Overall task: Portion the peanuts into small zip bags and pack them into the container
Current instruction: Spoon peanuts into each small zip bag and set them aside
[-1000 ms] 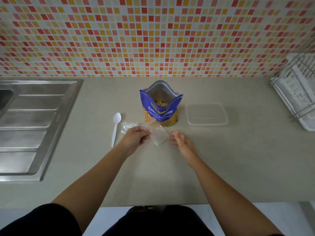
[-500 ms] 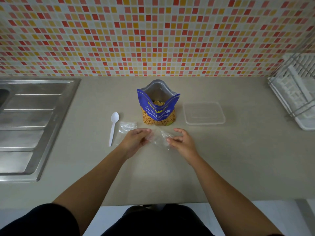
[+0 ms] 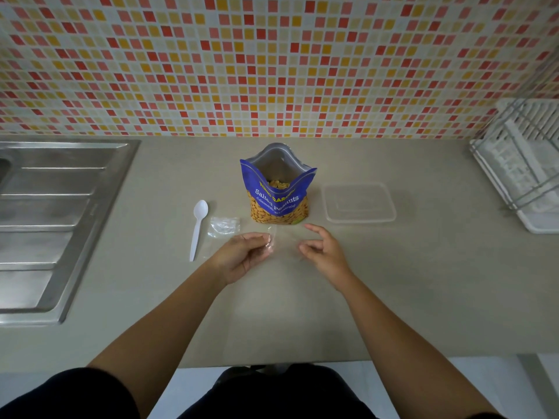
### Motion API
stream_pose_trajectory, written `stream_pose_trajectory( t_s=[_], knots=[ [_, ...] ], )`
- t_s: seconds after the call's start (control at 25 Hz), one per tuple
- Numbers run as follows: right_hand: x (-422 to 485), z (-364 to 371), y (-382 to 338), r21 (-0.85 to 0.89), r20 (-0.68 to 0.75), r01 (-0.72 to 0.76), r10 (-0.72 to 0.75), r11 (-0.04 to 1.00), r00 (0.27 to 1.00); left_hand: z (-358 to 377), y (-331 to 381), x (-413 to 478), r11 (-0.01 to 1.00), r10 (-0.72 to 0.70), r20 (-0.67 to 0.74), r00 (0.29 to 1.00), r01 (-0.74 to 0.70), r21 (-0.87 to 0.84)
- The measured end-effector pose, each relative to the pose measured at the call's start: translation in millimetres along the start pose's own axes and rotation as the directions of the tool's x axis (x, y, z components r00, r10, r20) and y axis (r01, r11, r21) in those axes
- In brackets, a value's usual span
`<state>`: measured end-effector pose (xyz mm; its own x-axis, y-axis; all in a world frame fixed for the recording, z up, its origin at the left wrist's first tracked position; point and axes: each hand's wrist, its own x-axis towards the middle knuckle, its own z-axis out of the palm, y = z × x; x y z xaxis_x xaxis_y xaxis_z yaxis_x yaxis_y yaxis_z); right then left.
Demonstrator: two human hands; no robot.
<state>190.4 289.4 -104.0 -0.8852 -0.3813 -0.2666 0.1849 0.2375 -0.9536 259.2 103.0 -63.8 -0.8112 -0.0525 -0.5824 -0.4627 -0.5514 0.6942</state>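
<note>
Beside the sink (image 3: pixel 60 225), spoon (image 3: pixel 198 228): lies flat on the counter (image 3: pixel 423 282), white and clean-looking, with neither hand on it; no scooping has begun.
Spare bags (image 3: pixel 224 226): a small clear stack just right of the spoon, flat and empty; none is filled.
Peanut pouch (image 3: pixel 276 192): stands upright beyond the hands, its mouth wide open and nuts visible inside; the opening step is done.
Container (image 3: pixel 358 202): clear and lidless, just right of the pouch, with nothing in it; packing is not yet started.
Progress: early, by my judgement. Everything is laid out and a first bag is being readied, while every portion and all the packing are left to do.
Left hand (image 3: pixel 245 255): fingers curled, thumb and fingertips pinching the left edge of one zip bag (image 3: pixel 284 241).
Held bag: empty clear film spanning the gap between the two hands, directly in front of the pouch's base and near it, with the spare stack just to its left and the container off to the right.
Right hand (image 3: pixel 323 252): apart from the left. Its thumb and a curled finger seem to pinch the bag's right edge, though the film is too faint there to be certain. The forefinger lifts toward the pouch.
Next need: the zip mouth probably has to be parted before any peanuts go in.
</note>
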Motion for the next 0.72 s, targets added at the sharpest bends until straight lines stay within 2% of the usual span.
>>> stream_pose_trajectory(
  t_s=[0.04,0.12,0.24,0.32,0.44,0.6,0.64,0.68,0.72],
  knots=[
    [0,-2,0,0.021,-0.022,-0.003,0.004,1.000,1.000,-1,1,2,0.985,0.090,-0.054,0.995,-0.081,0.152],
    [-1,-7,-2,0.110,-0.069,-0.024,0.032,0.994,0.997,-6,5,6,0.881,0.249,-0.102,0.963,-0.181,0.437],
    [-1,-7,-7,0.194,-0.085,-0.061,0.078,0.979,0.993,-12,11,10,0.689,0.377,-0.090,0.922,-0.214,0.692],
    [1,-6,-8,0.221,-0.068,-0.088,0.106,0.971,0.992,-13,15,10,0.640,0.388,-0.073,0.919,-0.211,0.739],
    [2,-9,-11,0.312,-0.050,-0.131,0.154,0.941,0.987,-11,20,8,0.654,0.329,-0.055,0.943,-0.186,0.733],
    [0,-9,-21,0.528,-0.038,-0.216,0.277,0.821,0.960,-6,29,7,0.651,0.297,-0.049,0.954,-0.165,0.741],
    [0,-9,-19,0.502,-0.114,-0.175,0.265,0.847,0.958,-5,31,6,0.653,0.301,-0.065,0.952,-0.156,0.741],
    [0,-9,-16,0.376,-0.231,-0.087,0.184,0.923,0.955,-5,32,6,0.654,0.306,-0.080,0.949,-0.148,0.742],
    [-1,-11,-12,0.144,-0.331,0.033,0.017,0.989,0.944,-5,34,5,0.650,0.311,-0.087,0.947,-0.145,0.746]
  ],
)
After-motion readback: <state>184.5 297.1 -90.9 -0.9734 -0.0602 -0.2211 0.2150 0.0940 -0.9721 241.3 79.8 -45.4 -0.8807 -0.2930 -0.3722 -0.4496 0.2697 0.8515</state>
